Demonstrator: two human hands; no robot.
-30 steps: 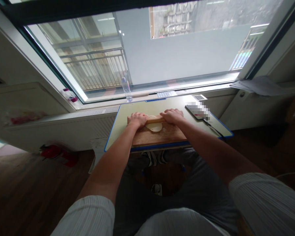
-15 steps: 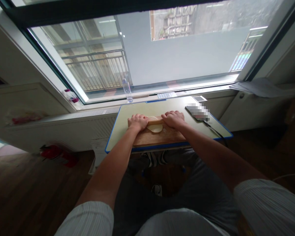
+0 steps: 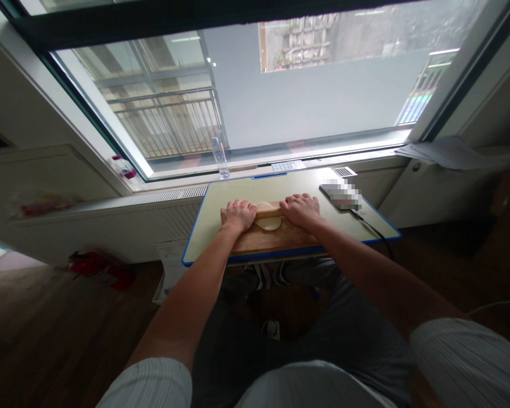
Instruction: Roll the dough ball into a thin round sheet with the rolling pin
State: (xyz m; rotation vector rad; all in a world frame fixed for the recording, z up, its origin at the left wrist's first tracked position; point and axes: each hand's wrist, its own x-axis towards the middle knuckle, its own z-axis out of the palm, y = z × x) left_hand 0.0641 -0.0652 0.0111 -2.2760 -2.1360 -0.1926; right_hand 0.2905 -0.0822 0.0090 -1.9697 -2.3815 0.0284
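Shifted slightly nearer, the rolling pin (image 3: 268,213) crosses dough (image 3: 269,225), fingers (image 3: 239,205) curled over its ends.

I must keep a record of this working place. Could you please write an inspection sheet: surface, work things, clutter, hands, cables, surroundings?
Surface: pale table with blue edging; board at its near side.
Work things: rolling pin lying across flattened dough on the board.
Clutter: device at the table's right, partly masked by pixels.
Hands: left hand and right hand closed over the rolling pin, hiding its ends.
Cables: dark cable running from the device over the near edge.
Surroundings: window ahead, clear bottle upright before it; extinguisher on the floor at left.
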